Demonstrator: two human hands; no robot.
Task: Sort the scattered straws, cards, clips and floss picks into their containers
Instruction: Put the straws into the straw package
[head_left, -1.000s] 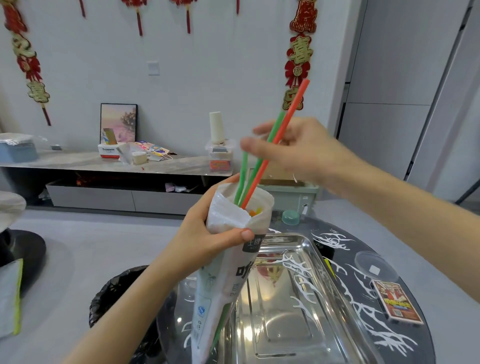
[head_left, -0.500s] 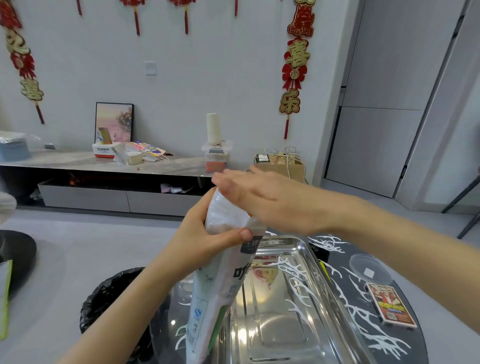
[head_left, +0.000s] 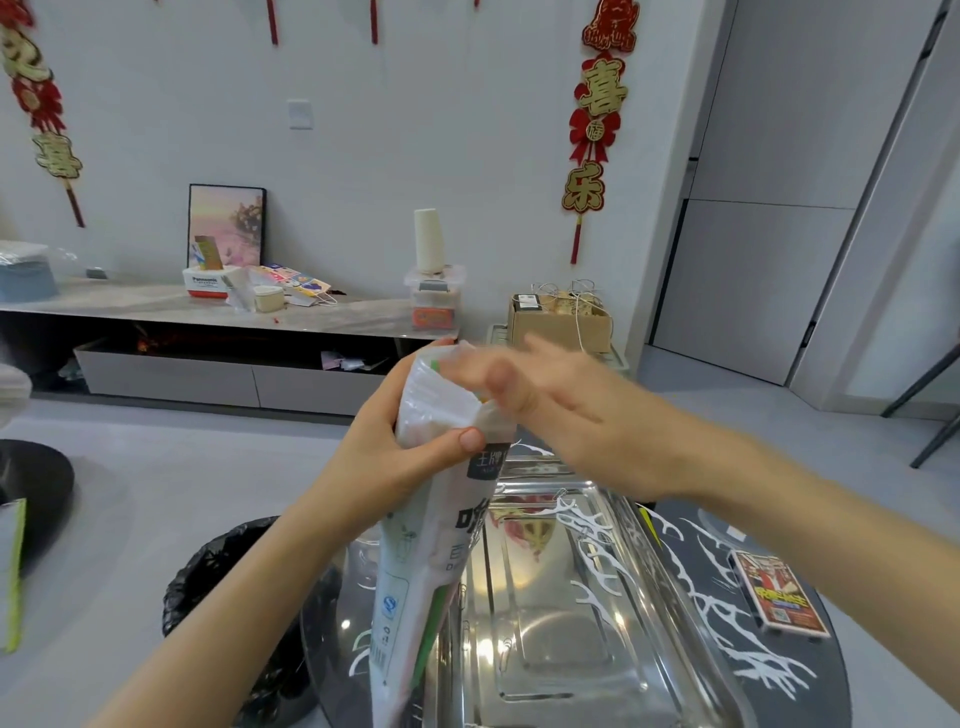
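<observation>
L. hand (head_left: 384, 457): fingers clamped round straw bag (head_left: 415, 561) nr its mouth. R. hand (head_left: 587, 431), blurred: fingers straight & together over bag top, above steel tray (head_left: 571, 649) on counter (head_left: 841, 654).

One bag (head_left: 415, 545), one tray (head_left: 561, 649), one card box (head_left: 779, 592)

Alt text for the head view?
A left hand grips a white straw bag upright by a steel tray while the blurred right hand rests flat on its mouth. White floss picks and a card pack lie beside the tray.
</observation>
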